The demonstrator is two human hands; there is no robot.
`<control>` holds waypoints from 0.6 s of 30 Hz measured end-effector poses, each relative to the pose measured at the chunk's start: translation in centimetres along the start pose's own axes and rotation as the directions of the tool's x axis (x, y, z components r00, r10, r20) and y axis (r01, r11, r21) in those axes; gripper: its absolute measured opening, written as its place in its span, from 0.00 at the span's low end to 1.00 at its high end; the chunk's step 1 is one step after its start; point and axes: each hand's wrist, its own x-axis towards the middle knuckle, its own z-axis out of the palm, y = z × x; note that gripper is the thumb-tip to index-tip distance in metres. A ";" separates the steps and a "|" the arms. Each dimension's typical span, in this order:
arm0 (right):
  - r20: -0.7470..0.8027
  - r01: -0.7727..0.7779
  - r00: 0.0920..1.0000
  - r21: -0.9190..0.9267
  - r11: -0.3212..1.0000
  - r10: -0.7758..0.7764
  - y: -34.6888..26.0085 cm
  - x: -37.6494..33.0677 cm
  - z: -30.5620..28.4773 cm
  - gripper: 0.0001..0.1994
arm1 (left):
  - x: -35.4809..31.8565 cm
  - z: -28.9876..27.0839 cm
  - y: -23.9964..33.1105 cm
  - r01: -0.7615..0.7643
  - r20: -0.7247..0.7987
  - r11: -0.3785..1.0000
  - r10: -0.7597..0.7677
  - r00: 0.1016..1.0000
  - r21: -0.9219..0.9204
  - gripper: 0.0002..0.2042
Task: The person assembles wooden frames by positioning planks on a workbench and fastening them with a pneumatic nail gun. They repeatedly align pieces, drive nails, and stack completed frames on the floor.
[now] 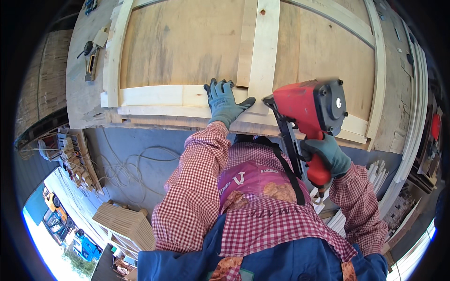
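A large plywood panel (187, 42) framed with pale wooden strips lies across the workbench before me. My left hand (225, 100), in a grey-blue glove, presses flat on the near wooden strip (154, 96) with its fingers spread. Just right of it, an upright wooden strip (265, 51) meets the near edge. My right hand (330, 154), gloved too, is wrapped round the handle of a red and black nail gun (300, 105). The gun's nose sits at the joint of the upright and near strips; whether it touches the wood I cannot tell.
A hammer (92, 63) and a small black-handled tool (87, 48) lie on the bench at left. A coiled hose (124, 168) rests on the floor. Stacked wood pieces (77, 161) stand at left, a wooden crate (122, 222) lower left, and long white strips (412, 112) at right.
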 end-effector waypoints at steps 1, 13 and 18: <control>-0.008 -0.019 1.000 -0.009 1.000 0.019 0.3 0.1 0.0 0.06 | 0.0 0.2 0.0 -0.006 -0.009 1.000 0.006 1.000 -0.001 0.46; 0.016 -0.066 0.998 0.009 0.998 0.065 2.8 -0.4 0.2 0.06 | 0.1 0.5 0.0 -0.002 -0.022 1.000 0.002 1.000 -0.012 0.45; 0.000 0.045 0.999 -0.071 0.996 -0.045 2.4 0.1 1.0 0.06 | 0.2 0.5 -0.9 -0.014 -0.029 0.999 0.013 0.999 -0.030 0.40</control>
